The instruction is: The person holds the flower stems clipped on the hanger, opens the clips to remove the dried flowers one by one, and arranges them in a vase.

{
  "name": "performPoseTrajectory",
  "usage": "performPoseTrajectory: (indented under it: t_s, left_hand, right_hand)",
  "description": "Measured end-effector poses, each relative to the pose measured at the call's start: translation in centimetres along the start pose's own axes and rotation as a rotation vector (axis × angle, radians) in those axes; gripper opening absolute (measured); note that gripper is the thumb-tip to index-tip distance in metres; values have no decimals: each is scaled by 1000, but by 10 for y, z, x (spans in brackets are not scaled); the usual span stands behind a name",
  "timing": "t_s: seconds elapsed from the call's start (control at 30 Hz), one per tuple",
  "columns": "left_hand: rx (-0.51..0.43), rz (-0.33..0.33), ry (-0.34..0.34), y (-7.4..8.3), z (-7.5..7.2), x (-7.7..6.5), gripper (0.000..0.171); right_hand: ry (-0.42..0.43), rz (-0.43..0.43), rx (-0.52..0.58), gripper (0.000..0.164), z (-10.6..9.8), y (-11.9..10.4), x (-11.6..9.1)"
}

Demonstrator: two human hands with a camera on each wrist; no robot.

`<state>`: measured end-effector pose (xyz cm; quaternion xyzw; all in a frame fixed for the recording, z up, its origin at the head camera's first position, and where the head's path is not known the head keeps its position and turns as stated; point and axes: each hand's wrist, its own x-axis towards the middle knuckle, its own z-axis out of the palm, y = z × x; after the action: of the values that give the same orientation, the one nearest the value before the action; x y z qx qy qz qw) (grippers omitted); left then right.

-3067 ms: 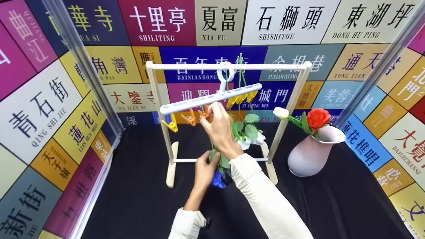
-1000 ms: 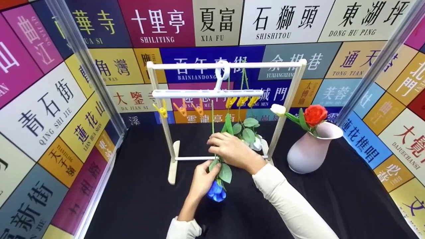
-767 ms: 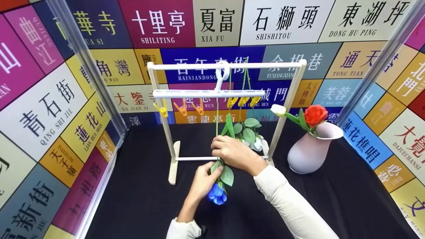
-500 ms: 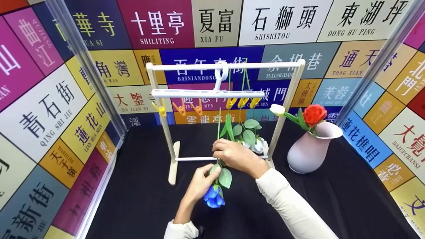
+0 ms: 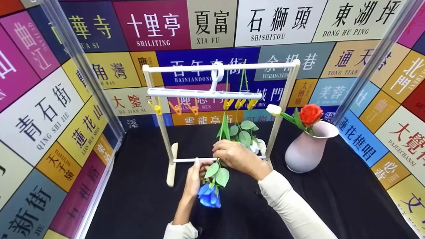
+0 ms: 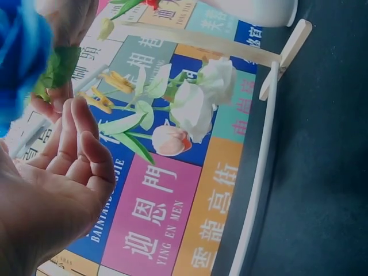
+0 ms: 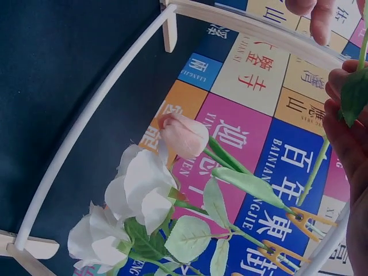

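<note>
My right hand [image 5: 237,157] pinches the green stem of a blue rose [image 5: 210,195], which hangs head down below the hanger. Beside its leaves [image 5: 221,177], my left hand [image 5: 192,179] has come off the stem; in the left wrist view its palm faces up and its fingers [image 6: 83,118] are loosely bent around nothing. Above, a white clip hanger [image 5: 202,93] hangs from a wooden rack [image 5: 186,68]. Yellow clips [image 5: 239,103] on its right side hold white flowers [image 7: 141,184] and a pink tulip [image 7: 184,135]. Orange clips [image 5: 194,108] and a yellow clip [image 5: 154,108] on its left hold nothing.
To the right stands a pale pink-white vase [image 5: 305,154] with a red rose [image 5: 310,114] and a white tulip [image 5: 274,110]. The rack's low crossbar [image 5: 186,160] runs behind my hands. Black cloth [image 5: 132,199] covers the table; printed panels [image 5: 59,96] wall three sides.
My right hand came down from the hanger's clips to the rose stem, and the hanger swung from tilted to nearly level. My left hand let go of the stem. The blue rose shifted slightly left.
</note>
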<state>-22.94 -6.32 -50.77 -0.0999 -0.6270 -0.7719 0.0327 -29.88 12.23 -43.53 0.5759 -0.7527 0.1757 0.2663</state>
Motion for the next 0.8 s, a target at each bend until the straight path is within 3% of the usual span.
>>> performPoseTrajectory:
  t_s: [0.2,0.4,0.6,0.8]
  left_hand:
    - [-105,-55,89,-4,7,3,59]
    - [-135,-31,167,-14,12,10,46]
    - [10,65,201,-20,15,17,34]
    - [178,117,301,-23,19,27,27]
  right_hand:
    - [62,52,65,13,-8,-1,-7]
    - [129,73,135,16,-13,0,-13]
    - [183,97,223,34,-22,1,-17]
    - [245,185,205,34,-35,0,-22]
